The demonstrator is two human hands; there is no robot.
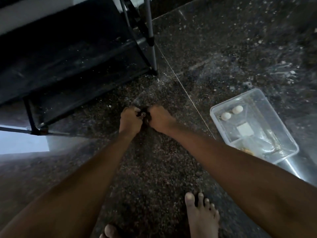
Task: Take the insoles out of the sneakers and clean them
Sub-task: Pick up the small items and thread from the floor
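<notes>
Both my hands meet low over the dark speckled floor in the middle of the view. My left hand [131, 120] and my right hand [160, 120] each curl their fingers round the same small dark object [143, 115]. A small round metal ring shows on it between the hands. A blurred, greyish part of it sticks out beyond my knuckles. It is too dark and blurred to tell whether this is a sneaker or an insole. No other sneaker or insole shows.
A black rack [72, 66] with grey metal poles stands at the upper left. A clear plastic tub [221, 124] lies on the floor at the right and holds two white round pieces and a white square. My bare feet [202, 215] are at the bottom edge.
</notes>
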